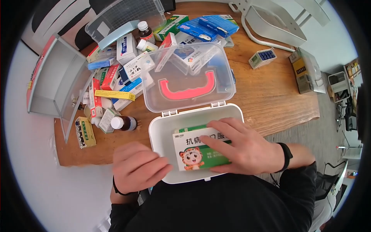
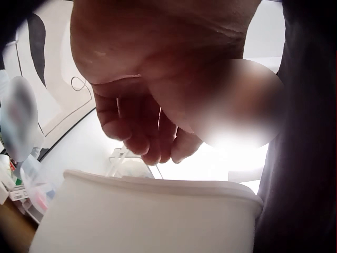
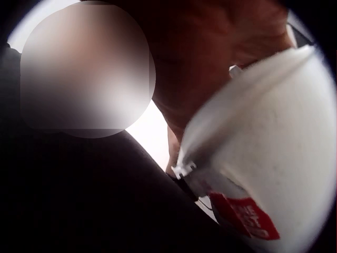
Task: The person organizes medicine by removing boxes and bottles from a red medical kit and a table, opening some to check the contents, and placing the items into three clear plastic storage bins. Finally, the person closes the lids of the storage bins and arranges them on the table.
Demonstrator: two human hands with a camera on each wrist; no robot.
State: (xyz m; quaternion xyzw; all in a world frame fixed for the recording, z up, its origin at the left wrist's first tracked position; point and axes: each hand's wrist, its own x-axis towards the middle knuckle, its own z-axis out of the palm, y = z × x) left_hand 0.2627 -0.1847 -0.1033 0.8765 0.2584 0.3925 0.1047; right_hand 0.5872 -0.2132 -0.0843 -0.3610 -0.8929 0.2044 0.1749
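Note:
A white and green medicine box (image 1: 185, 141) with a cartoon tiger child lies in the white plastic storage box (image 1: 159, 116), whose clear lid (image 1: 154, 92) with a pink handle is swung back. My right hand (image 1: 245, 149) grips the medicine box, fingers spread over its top and thumb along its near edge. A second green box (image 1: 189, 128) shows partly from under it. My left hand (image 1: 139, 168) hovers by the storage box's left rim, its fingers loosely curled around nothing. In the left wrist view, the left fingertips (image 2: 138, 145) hang just above the white rim (image 2: 158, 184).
Medicine boxes (image 1: 125, 48) pile up at the back left, with a brown bottle (image 1: 125, 123) and a yellow box (image 1: 85, 132) nearer. An open clear container (image 1: 58, 77) stands at the left. One small box (image 1: 262, 58) sits at right, before a white metal frame (image 1: 270, 27).

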